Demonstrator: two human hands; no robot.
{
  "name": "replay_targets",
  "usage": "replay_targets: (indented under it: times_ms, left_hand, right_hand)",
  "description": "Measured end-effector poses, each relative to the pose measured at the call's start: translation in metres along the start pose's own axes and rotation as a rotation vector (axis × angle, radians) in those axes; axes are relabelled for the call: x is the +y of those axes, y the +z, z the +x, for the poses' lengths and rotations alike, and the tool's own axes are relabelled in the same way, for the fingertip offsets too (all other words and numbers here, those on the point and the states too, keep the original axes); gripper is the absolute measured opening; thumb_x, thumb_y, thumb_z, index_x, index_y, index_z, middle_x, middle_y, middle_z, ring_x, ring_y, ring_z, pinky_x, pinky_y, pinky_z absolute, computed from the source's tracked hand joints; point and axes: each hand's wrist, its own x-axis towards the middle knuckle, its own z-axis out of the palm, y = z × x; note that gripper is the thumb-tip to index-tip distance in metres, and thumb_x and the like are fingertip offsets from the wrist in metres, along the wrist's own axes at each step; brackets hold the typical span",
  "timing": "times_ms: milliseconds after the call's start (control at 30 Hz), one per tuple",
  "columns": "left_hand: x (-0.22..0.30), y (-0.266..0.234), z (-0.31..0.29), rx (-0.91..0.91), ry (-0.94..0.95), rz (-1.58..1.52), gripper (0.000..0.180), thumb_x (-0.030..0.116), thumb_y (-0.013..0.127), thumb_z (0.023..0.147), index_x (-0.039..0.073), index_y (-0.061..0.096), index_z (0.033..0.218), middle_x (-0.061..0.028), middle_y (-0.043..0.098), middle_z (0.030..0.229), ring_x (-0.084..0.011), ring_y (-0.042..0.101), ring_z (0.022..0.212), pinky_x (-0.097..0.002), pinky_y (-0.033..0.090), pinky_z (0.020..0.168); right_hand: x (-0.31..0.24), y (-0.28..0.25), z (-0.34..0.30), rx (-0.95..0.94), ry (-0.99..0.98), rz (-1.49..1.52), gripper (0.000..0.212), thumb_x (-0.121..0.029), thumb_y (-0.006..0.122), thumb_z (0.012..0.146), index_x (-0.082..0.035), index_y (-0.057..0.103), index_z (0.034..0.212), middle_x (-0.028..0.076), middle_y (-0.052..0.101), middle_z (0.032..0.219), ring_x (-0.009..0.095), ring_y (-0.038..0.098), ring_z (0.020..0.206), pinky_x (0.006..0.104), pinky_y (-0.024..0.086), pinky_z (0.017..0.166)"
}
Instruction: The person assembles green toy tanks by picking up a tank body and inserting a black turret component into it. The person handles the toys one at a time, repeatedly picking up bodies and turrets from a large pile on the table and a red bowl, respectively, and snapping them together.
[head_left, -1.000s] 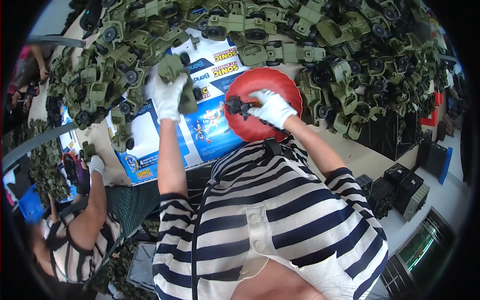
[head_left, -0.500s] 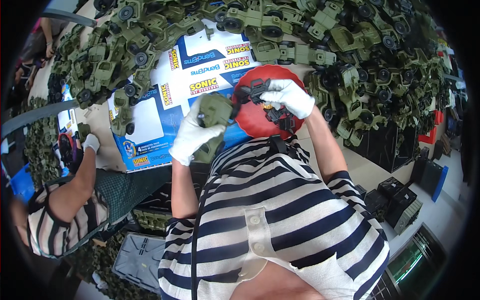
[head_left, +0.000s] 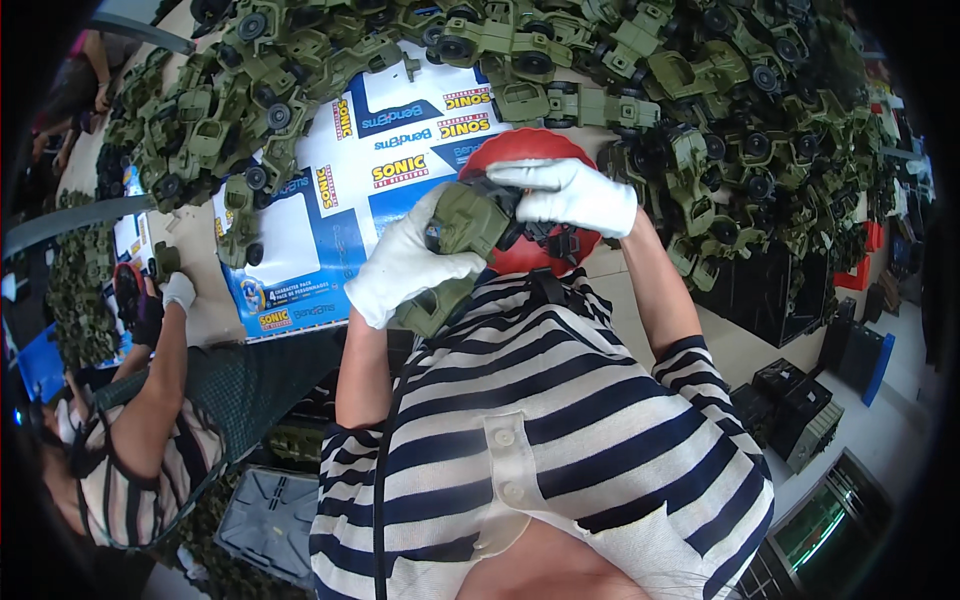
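Observation:
My left hand (head_left: 405,270), in a white glove, is closed around an olive-green toy truck (head_left: 466,222) with black wheels, held above the printed cardboard sheet and tilted. My right hand (head_left: 570,192), also gloved in white, is at the truck's far end with its fingers pressed together over a black plastic part (head_left: 505,190). The part is mostly covered by the fingers and lies against the truck. Beneath my right hand stands a red scalloped bowl (head_left: 530,147) with more black plastic parts (head_left: 560,243) in it.
Many olive toy trucks (head_left: 510,45) are heaped along the far side and right of the table. A blue and white printed cardboard sheet (head_left: 345,150) lies in the middle. At left a co-worker's gloved hand (head_left: 179,291) touches another truck. Black crates (head_left: 790,400) stand at lower right.
My right hand has brought the black part from over the bowl leftward to the truck. The truck in my left hand has moved slightly right and turned.

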Motion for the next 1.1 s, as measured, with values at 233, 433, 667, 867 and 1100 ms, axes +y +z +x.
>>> replay_targets:
  times_ms: [233, 433, 667, 867, 1100]
  left_hand:
    - [0.028, 0.016, 0.001, -0.008, -0.020, -0.189, 0.077, 0.006, 0.083, 0.073, -0.001, 0.046, 0.141, -0.0055, 0.065, 0.104, -0.0082, 0.062, 0.085, -0.0221, 0.052, 0.073]
    - [0.031, 0.022, 0.004, 0.023, -0.031, -0.146, 0.076, 0.007, 0.084, 0.073, -0.001, 0.049, 0.139, -0.0053, 0.064, 0.103, -0.0089, 0.060, 0.085, -0.0221, 0.052, 0.075]
    - [0.025, 0.021, 0.005, 0.043, 0.023, -0.080, 0.076, 0.013, 0.086, 0.072, -0.002, 0.051, 0.137, -0.0058, 0.064, 0.101, -0.0109, 0.058, 0.090, -0.0245, 0.051, 0.081]
    - [0.026, 0.024, 0.006, 0.076, -0.021, -0.069, 0.074, 0.013, 0.085, 0.072, 0.000, 0.051, 0.136, -0.0072, 0.066, 0.102, -0.0096, 0.061, 0.090, -0.0246, 0.052, 0.080]
    - [0.003, 0.061, 0.033, 0.273, 0.236, -0.085, 0.098, 0.022, 0.082, 0.078, 0.003, 0.022, 0.153, -0.0118, 0.056, 0.132, -0.0170, 0.058, 0.111, -0.0324, 0.048, 0.096]
  right_hand:
    - [0.016, 0.007, -0.004, 0.154, 0.100, 0.578, 0.042, -0.011, 0.062, 0.096, 0.001, 0.055, 0.135, 0.008, 0.061, 0.131, 0.014, 0.058, 0.115, 0.0285, 0.047, 0.100]
    - [0.032, 0.011, -0.005, 0.169, 0.042, 0.813, 0.044, -0.013, 0.060, 0.098, 0.004, 0.051, 0.137, 0.010, 0.058, 0.135, 0.016, 0.055, 0.121, 0.0295, 0.045, 0.103]
    - [0.043, 0.006, -0.003, 0.148, 0.045, 0.755, 0.044, -0.015, 0.062, 0.097, 0.004, 0.053, 0.136, 0.009, 0.059, 0.133, 0.014, 0.056, 0.119, 0.0276, 0.045, 0.100]
    - [0.039, -0.001, -0.001, 0.116, 0.038, 0.550, 0.043, -0.022, 0.059, 0.099, 0.002, 0.055, 0.134, 0.008, 0.062, 0.129, 0.013, 0.056, 0.116, 0.0275, 0.044, 0.100]
    - [0.018, 0.028, 0.022, 0.490, -0.009, 0.477, 0.047, -0.038, 0.041, 0.106, 0.002, 0.063, 0.118, 0.006, 0.066, 0.115, 0.013, 0.057, 0.109, 0.0293, 0.042, 0.101]
